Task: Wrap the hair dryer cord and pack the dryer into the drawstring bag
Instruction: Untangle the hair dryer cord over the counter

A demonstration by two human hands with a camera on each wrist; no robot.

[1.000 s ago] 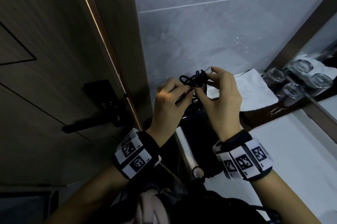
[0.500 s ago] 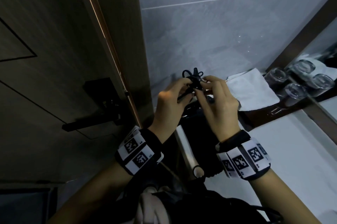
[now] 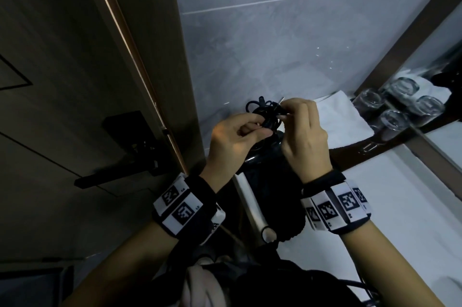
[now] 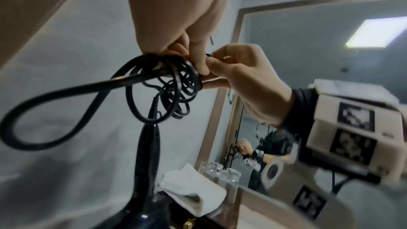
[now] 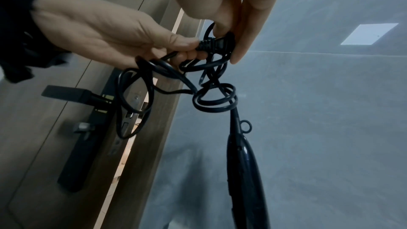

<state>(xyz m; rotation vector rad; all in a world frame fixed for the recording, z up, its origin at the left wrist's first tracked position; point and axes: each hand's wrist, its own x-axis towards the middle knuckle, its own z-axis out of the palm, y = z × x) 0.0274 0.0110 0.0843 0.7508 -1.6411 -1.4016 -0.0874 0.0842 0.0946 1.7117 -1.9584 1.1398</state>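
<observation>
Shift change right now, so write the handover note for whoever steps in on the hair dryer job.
Left hand: holds the coiled cord bundle.
Right hand: pinches the plug end at the bundle.
Hair dryer: hangs below the hands by its cord.
Drawstring bag: apparently the dark fabric under the wrists at the counter edge.
Done: cord mostly looped.
Left: secure the coil, put dryer in bag, pull drawstring.

1. The head view looks down from above at the coiled cord point(image 3: 262, 112), from some way off.
2. The left wrist view looks up from below the cord point(image 4: 167, 84), close, facing the mirror point(image 4: 308, 93).
3. The right wrist view looks from close beside the cord point(image 5: 211, 76), facing the door point(image 5: 66, 111).
4. All three share the cord.
</observation>
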